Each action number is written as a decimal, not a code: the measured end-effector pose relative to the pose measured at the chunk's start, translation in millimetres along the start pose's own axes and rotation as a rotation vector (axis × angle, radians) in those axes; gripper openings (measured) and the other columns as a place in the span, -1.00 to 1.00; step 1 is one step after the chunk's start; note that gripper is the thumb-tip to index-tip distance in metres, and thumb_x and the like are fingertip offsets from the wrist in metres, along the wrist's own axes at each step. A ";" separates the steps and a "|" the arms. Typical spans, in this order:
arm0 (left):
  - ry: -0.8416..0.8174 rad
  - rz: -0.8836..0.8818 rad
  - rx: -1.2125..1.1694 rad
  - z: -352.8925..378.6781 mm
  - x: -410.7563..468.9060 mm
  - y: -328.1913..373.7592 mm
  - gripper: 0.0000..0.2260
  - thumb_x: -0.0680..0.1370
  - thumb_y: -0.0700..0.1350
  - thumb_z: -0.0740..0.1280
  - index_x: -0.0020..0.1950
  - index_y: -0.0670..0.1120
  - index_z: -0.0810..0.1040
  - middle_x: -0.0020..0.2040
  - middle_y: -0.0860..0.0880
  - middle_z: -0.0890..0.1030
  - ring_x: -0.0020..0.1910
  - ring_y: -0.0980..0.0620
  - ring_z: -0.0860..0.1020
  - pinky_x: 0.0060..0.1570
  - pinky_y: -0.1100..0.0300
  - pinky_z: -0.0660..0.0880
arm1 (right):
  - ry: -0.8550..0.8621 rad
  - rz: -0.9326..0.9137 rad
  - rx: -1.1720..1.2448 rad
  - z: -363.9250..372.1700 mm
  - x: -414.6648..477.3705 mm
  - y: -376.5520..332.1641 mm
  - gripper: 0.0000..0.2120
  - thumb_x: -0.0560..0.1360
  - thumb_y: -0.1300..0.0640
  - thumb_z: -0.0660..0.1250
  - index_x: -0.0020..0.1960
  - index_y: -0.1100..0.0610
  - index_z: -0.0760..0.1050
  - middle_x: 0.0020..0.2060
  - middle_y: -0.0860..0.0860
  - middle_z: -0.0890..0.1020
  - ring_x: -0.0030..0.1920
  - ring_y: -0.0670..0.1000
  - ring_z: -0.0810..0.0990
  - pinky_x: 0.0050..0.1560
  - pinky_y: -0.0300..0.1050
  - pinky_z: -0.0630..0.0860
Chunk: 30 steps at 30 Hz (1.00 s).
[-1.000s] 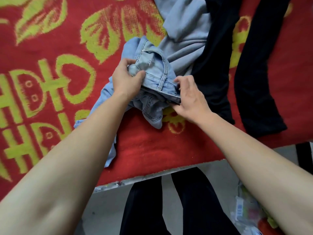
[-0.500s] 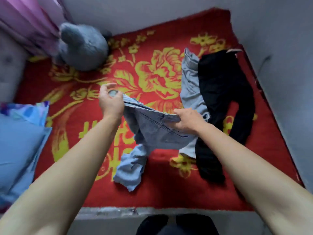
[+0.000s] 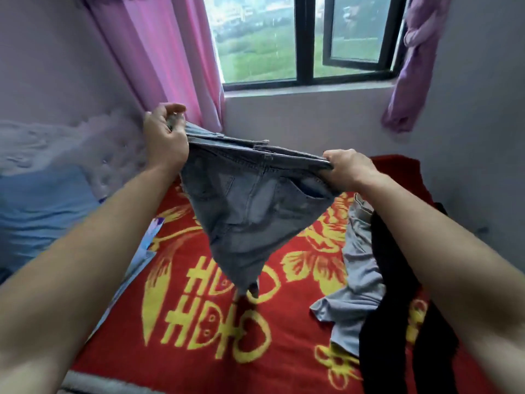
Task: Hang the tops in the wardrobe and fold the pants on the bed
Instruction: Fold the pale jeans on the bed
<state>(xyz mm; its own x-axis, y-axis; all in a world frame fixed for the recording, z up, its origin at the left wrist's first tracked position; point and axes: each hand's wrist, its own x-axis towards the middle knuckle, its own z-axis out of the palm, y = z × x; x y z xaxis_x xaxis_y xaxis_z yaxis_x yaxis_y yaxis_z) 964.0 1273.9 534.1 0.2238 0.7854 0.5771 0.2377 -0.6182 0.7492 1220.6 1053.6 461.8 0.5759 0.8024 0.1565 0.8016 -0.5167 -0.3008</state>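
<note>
A pair of light blue jeans (image 3: 250,211) hangs in the air above the bed, stretched out by its waistband. My left hand (image 3: 164,137) grips the waistband's left end, raised high. My right hand (image 3: 349,169) grips the right end, a little lower. The legs hang down together to a point just over the red blanket (image 3: 216,322). On the blanket at the right lie grey pants (image 3: 358,280) and a black garment (image 3: 397,294), partly overlapping.
The bed carries a red blanket with yellow flowers and characters. A blue pillow (image 3: 42,211) lies at the left. A pink curtain (image 3: 170,52) and a window (image 3: 306,38) stand behind the bed, walls close on left and right.
Both hands have lifted the jeans off the blanket and pulled the waistband out wide. The view has risen from the bed's near edge up to the window.
</note>
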 end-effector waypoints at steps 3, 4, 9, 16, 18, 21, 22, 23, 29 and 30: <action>-0.066 0.045 0.054 -40.3 9.0 -9.3 -0.83 0.55 -0.01 0.25 0.08 -0.01 0.56 0.11 -0.22 0.56 0.10 -0.14 0.55 0.24 -0.01 0.47 | 0.211 0.028 -0.062 -27.6 -5.7 -37.1 -0.82 0.54 -0.03 0.25 0.05 0.04 0.49 0.02 0.21 0.65 0.06 0.26 0.62 -0.12 -0.01 0.33; -0.085 0.053 0.075 -53.7 10.7 -10.7 -0.77 0.52 0.12 0.29 0.07 0.02 0.53 0.11 -0.17 0.52 0.10 -0.10 0.53 0.24 0.06 0.46 | 0.265 0.040 -0.058 -35.4 -9.2 -51.1 -0.81 0.54 0.00 0.24 0.09 0.06 0.48 0.01 0.22 0.65 0.06 0.27 0.61 -0.12 0.00 0.32; -0.237 0.170 0.264 -120.6 16.8 -26.0 -0.36 0.22 0.25 0.60 0.12 -0.03 0.46 0.12 -0.04 0.32 0.08 -0.01 0.44 -0.01 0.11 0.48 | 0.527 0.015 -0.250 -73.7 -40.9 -117.6 -0.81 0.49 0.12 0.27 0.05 0.19 0.40 -0.16 0.22 0.61 -0.11 0.29 0.63 -0.21 0.00 0.34; -0.192 0.312 0.505 -180.0 41.6 -36.1 -0.78 0.45 -0.12 0.33 0.07 0.00 0.63 0.07 -0.18 0.45 0.04 -0.24 0.49 -0.08 -0.02 0.49 | 0.624 0.019 -0.508 -107.4 -87.1 -188.4 -0.73 0.43 0.17 0.38 0.09 0.20 0.44 -0.10 0.20 0.61 -0.12 0.26 0.63 -0.28 -0.03 0.33; -0.141 0.371 0.455 -184.8 45.0 -34.4 -0.74 0.44 -0.15 0.33 0.11 -0.01 0.65 0.10 -0.13 0.42 0.12 -0.19 0.42 0.00 -0.06 0.46 | 0.638 0.054 -0.538 -117.0 -99.9 -201.2 -0.74 0.42 0.15 0.39 0.09 0.14 0.50 -0.09 0.18 0.61 -0.09 0.26 0.62 -0.26 -0.03 0.32; -0.223 0.409 0.384 -189.1 55.7 -24.7 -0.68 0.43 -0.21 0.33 0.14 0.01 0.66 0.11 -0.09 0.59 0.08 -0.19 0.52 0.04 0.00 0.46 | 0.621 0.132 -0.482 -134.6 -115.1 -211.4 -0.80 0.41 0.09 0.43 0.03 0.04 0.61 -0.11 0.17 0.64 -0.07 0.26 0.62 -0.19 -0.05 0.34; -0.291 0.404 0.347 -189.9 59.9 -22.3 -0.66 0.42 -0.22 0.34 0.15 0.02 0.66 0.09 -0.09 0.65 0.04 -0.18 0.56 0.02 0.04 0.47 | 0.598 0.154 -0.469 -139.3 -118.7 -213.2 -0.83 0.41 0.07 0.45 0.01 0.03 0.63 -0.12 0.18 0.65 -0.07 0.26 0.62 -0.17 -0.04 0.37; -0.371 0.402 0.319 -190.0 62.9 -21.0 -0.66 0.42 -0.23 0.37 0.15 0.03 0.65 0.07 -0.09 0.67 0.03 -0.16 0.59 0.02 0.08 0.47 | 0.561 0.176 -0.463 -143.1 -120.9 -214.1 -0.86 0.42 0.06 0.46 -0.02 0.02 0.64 -0.12 0.17 0.66 -0.06 0.26 0.62 -0.14 -0.03 0.41; -0.985 0.300 0.166 -183.5 50.9 -41.9 -0.61 0.31 0.28 0.51 0.01 0.10 0.59 -0.08 0.08 0.65 -0.09 0.08 0.61 -0.08 0.13 0.54 | 0.021 0.338 -0.141 -128.8 -131.5 -201.0 -0.69 0.27 -0.31 0.57 -0.14 -0.13 0.69 -0.22 -0.12 0.69 -0.17 0.00 0.64 -0.10 -0.10 0.60; -1.026 0.296 0.154 -176.4 46.2 -51.1 -0.62 0.32 0.30 0.47 0.00 0.10 0.60 -0.10 0.07 0.65 -0.11 0.07 0.62 -0.10 0.13 0.55 | -0.039 0.329 -0.066 -118.1 -130.7 -195.8 -0.70 0.26 -0.30 0.57 -0.14 -0.14 0.70 -0.24 -0.14 0.68 -0.19 -0.04 0.64 -0.16 -0.14 0.59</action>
<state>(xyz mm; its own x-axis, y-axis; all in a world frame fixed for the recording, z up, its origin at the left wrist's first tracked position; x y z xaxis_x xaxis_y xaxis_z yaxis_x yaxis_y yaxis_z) 795.4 1347.2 579.8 0.9605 0.2478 0.1269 0.1442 -0.8327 0.5346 1007.2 1014.6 611.3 0.8001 0.5994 0.0244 0.5829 -0.7673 -0.2674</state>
